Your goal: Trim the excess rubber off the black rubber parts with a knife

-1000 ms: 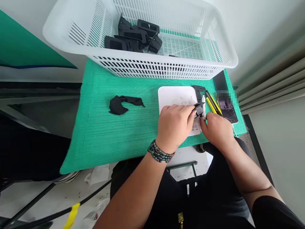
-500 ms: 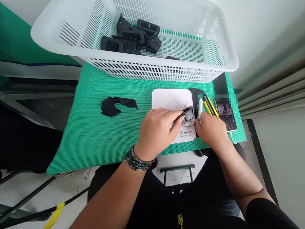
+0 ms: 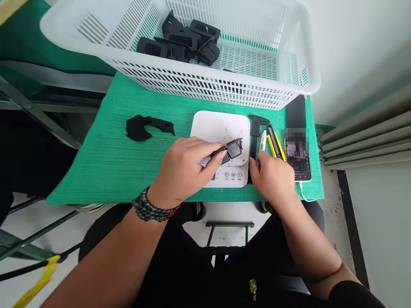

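Observation:
My left hand [image 3: 186, 169], with a beaded bracelet at the wrist, pinches a black plastic part [image 3: 233, 149] between thumb and fingers. The part is tilted above a white digital scale [image 3: 221, 124], whose buttons show along its near edge. My right hand [image 3: 274, 175] rests to the right of the scale with its fingers curled down. Its thumb lies by the lower end of a black caliper [image 3: 255, 128]. Under or against its fingers are a white marker [image 3: 263, 141] and a yellow-and-black utility knife [image 3: 276, 143]; what they grip is hidden.
A white plastic basket [image 3: 205, 81] at the back holds several black plastic parts [image 3: 183, 40]. A black scrap of cloth-like material [image 3: 138, 128] lies on the green mat [image 3: 135, 171]. A phone with a cable [image 3: 298, 158] sits at the right edge, near a curtain [image 3: 369, 141].
The view has shifted, so the table things appear further left. My left hand has drawn the black part leftward across the scale. My right hand stays by the caliper and marker.

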A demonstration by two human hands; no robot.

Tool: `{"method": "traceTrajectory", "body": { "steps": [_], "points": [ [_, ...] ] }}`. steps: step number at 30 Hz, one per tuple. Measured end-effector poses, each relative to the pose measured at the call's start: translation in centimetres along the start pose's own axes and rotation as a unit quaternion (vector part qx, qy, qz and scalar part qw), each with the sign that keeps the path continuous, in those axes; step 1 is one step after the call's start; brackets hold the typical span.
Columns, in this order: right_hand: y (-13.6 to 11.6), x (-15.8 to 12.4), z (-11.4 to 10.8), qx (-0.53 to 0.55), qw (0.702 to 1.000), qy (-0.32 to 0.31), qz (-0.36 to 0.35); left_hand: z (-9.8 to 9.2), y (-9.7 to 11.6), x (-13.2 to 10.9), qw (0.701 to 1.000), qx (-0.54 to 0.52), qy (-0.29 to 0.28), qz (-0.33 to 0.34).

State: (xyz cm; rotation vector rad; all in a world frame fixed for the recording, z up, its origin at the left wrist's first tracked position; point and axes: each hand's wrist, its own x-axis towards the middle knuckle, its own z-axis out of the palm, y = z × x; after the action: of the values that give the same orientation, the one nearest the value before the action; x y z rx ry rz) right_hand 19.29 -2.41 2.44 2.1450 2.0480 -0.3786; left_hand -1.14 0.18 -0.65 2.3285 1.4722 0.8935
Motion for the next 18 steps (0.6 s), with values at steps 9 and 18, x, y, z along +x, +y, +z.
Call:
{"method": "traceTrajectory", "body": {
  "steps": [9, 18],
  "points": [
    [-0.3, 0.1, -0.5, 0.021, 0.999, -0.004, -0.025, 0.9, 0.7, 2.0, 0.999, 0.025, -0.019, 0.008],
    [-1.3, 0.0, -0.8, 0.006, 1.000, -0.008, -0.026, 0.9, 0.8, 1.6, 0.999, 0.010, -0.027, 0.024]
  ]
}}
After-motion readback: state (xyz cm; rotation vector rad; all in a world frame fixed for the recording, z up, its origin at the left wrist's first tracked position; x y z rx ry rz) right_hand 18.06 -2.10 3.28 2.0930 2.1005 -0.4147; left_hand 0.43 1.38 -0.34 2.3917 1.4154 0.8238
